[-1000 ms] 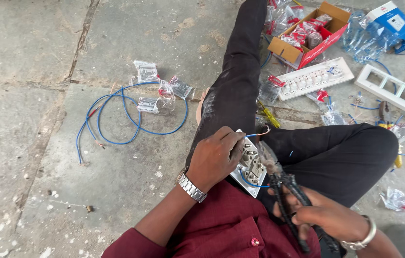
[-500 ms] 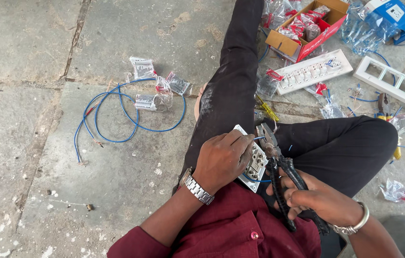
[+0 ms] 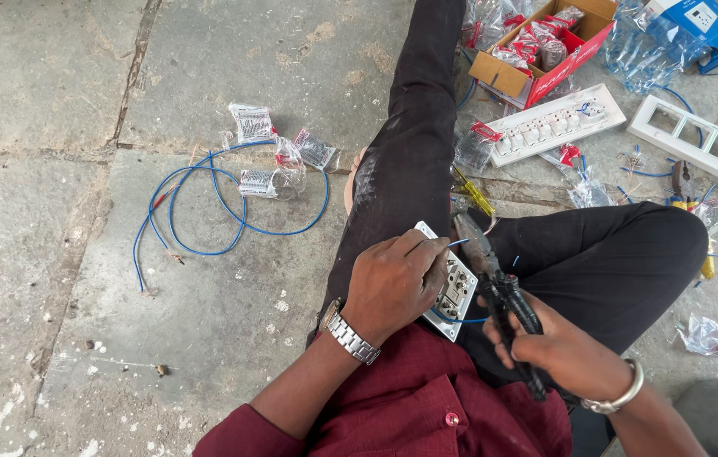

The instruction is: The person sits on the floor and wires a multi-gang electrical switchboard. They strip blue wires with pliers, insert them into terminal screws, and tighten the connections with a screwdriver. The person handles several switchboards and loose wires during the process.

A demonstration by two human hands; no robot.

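My left hand (image 3: 394,283) grips a white switch plate (image 3: 453,289) held on my lap, with a thin blue wire running across it. My right hand (image 3: 560,349) is closed around the black handles of a pair of pliers (image 3: 497,286). The pliers' jaws point up toward the top edge of the plate, close to the blue wire end. I sit cross-legged in black trousers on a concrete floor.
A coil of blue wire (image 3: 206,207) and small plastic packets (image 3: 270,156) lie to the left. A cardboard box of parts (image 3: 543,46), a white switch board (image 3: 555,123), an empty white frame (image 3: 706,144) and a yellow screwdriver (image 3: 470,190) lie beyond my knees.
My right hand has brought the pliers up from beside my lap, so the jaws now sit at the top of the plate. My left hand has kept hold of the plate.
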